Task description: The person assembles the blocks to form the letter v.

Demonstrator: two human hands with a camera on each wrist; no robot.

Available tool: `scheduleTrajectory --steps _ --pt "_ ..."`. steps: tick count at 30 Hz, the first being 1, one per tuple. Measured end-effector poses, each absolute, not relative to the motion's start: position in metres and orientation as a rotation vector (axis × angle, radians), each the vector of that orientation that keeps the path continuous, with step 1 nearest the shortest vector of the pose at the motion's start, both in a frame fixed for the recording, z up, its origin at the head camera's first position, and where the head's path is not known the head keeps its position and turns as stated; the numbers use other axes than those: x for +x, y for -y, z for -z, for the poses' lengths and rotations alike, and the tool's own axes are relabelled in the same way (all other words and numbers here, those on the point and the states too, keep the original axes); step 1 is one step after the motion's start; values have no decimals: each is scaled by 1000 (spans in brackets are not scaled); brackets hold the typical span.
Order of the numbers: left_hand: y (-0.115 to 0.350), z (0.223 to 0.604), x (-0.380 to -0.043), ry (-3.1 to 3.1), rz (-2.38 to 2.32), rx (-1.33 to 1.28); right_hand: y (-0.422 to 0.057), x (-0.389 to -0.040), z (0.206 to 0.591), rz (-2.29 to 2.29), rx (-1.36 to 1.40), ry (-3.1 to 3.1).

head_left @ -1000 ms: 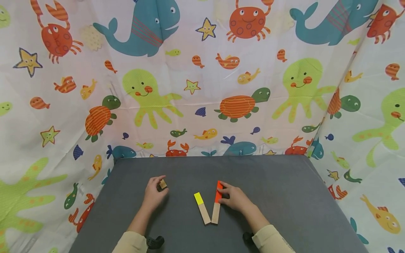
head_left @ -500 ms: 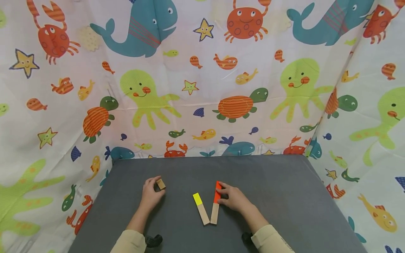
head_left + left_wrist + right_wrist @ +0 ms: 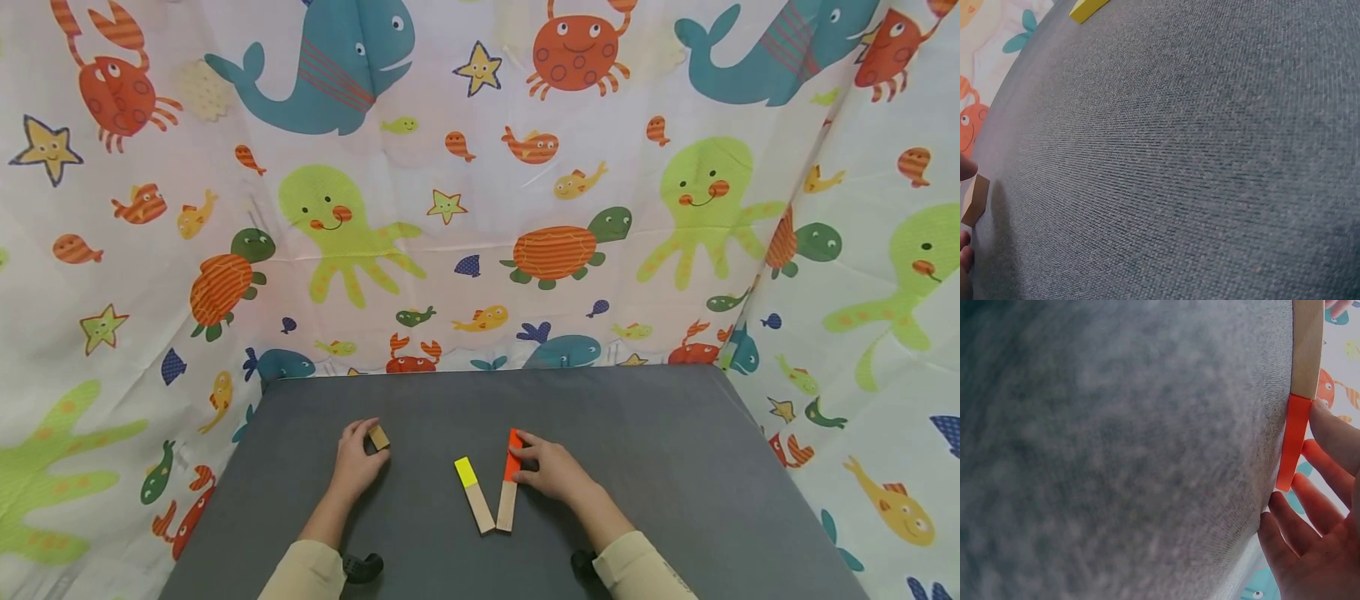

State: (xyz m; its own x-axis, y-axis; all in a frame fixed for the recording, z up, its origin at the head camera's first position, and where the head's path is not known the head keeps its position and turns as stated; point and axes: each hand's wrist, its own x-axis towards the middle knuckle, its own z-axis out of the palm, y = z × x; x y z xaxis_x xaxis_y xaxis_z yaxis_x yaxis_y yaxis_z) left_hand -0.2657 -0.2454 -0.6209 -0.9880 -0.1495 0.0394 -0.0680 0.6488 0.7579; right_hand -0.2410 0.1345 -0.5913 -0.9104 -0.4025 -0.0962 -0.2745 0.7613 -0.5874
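On the left of the table, my left hand (image 3: pixel 355 460) pinches a small plain wooden block (image 3: pixel 378 437) between thumb and fingers. The left wrist view catches only the fingertips (image 3: pixel 966 167) and this wooden block (image 3: pixel 975 201) at its left edge. Farther right, my right hand (image 3: pixel 557 469) holds an orange block (image 3: pixel 513 460), its thumb at the near end and its fingers toward the far end. Beyond the thumb, a longer plain wooden block (image 3: pixel 506 507) meets the orange block (image 3: pixel 1294 440) end to end.
Left of that row lies a yellow block (image 3: pixel 466 472), end to end with another plain wooden block (image 3: pixel 481 508). The two rows almost meet at their near ends, in a V. A grey cloth covers the table (image 3: pixel 637 433); a printed curtain (image 3: pixel 450 233) hangs behind.
The whole head view has shifted slightly. My left hand with the small wooden block has turned a little, showing more of the block. My right hand stays at the orange block.
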Motion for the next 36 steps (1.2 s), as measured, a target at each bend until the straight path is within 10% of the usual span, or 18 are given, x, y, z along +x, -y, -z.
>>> scheduleTrajectory --steps 36 --pt "232 616 -261 2815 1144 142 -136 -242 594 882 -541 -2751"
